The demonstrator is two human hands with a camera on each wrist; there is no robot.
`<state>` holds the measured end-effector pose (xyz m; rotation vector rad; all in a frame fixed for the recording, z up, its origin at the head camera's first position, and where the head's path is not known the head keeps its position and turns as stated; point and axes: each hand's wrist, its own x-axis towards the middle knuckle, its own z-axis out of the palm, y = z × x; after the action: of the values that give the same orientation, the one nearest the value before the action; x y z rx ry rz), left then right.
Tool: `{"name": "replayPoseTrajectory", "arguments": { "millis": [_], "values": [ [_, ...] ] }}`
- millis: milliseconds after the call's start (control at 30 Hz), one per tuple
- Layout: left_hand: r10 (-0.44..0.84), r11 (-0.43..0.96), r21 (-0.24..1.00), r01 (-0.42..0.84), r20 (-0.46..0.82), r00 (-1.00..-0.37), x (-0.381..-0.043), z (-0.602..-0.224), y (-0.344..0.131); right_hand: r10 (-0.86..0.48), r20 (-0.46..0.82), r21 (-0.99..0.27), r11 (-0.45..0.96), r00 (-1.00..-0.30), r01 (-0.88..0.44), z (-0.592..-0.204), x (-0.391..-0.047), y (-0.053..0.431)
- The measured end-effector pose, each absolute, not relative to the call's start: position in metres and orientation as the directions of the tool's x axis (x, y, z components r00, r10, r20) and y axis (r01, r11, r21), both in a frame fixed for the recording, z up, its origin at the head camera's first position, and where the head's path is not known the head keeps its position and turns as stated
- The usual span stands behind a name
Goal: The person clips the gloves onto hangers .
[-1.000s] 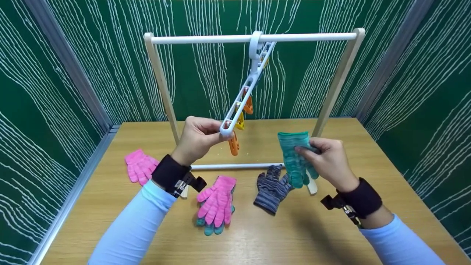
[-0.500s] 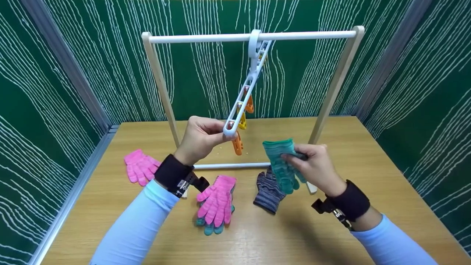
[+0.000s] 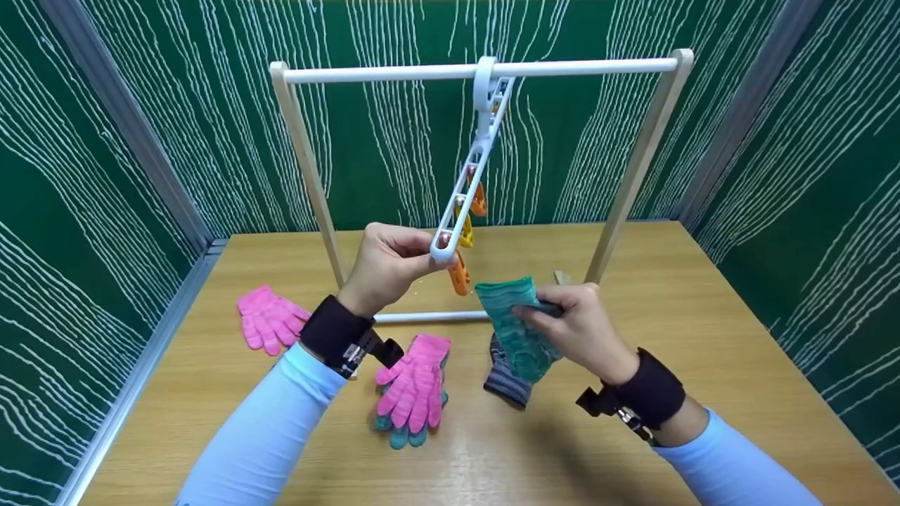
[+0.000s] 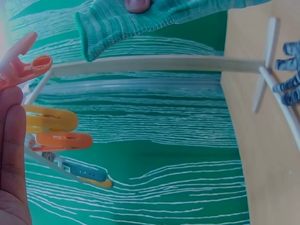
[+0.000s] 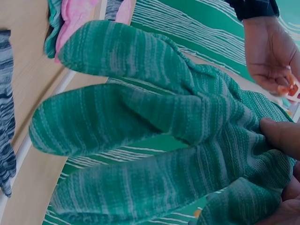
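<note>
In the head view my left hand (image 3: 394, 263) pinches the orange clothespin (image 3: 460, 274) at the near end of a white clip hanger (image 3: 458, 200). The left wrist view shows that clothespin (image 4: 28, 68) with its jaws spread apart. Between thumb and fingers, my right hand (image 3: 580, 327) holds a green striped knit glove (image 3: 517, 330) by its side, cuff up and fingers hanging down. The cuff is just right of and below the orange clothespin. Up close in the right wrist view, the glove's fingers (image 5: 117, 119) point away from the hand.
The hanger hooks over the white bar (image 3: 583, 68) of a wooden stand (image 3: 636, 169), with yellow and orange clothespins farther along. On the table (image 3: 281, 422) lie a pink glove (image 3: 271, 320), another pink glove (image 3: 415, 386) over a green one (image 3: 399, 437), and a grey-black glove (image 3: 506, 383).
My right hand has carried the green glove left and slightly down toward the clothespin, covering more of the grey-black glove. My left hand and the hanger's near end shifted slightly right.
</note>
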<state>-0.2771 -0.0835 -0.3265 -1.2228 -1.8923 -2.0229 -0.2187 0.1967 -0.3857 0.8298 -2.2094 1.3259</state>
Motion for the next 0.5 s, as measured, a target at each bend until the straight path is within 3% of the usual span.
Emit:
{"name": "replayPoseTrajectory", "arguments": {
  "millis": [500],
  "values": [
    [0.404,-0.249,0.770,0.588,0.634,-0.659,-0.278,-0.330,-0.077,-0.298,0.593,-0.657,0.358,-0.748,-0.663,-0.383,-0.216,0.181]
  ]
}}
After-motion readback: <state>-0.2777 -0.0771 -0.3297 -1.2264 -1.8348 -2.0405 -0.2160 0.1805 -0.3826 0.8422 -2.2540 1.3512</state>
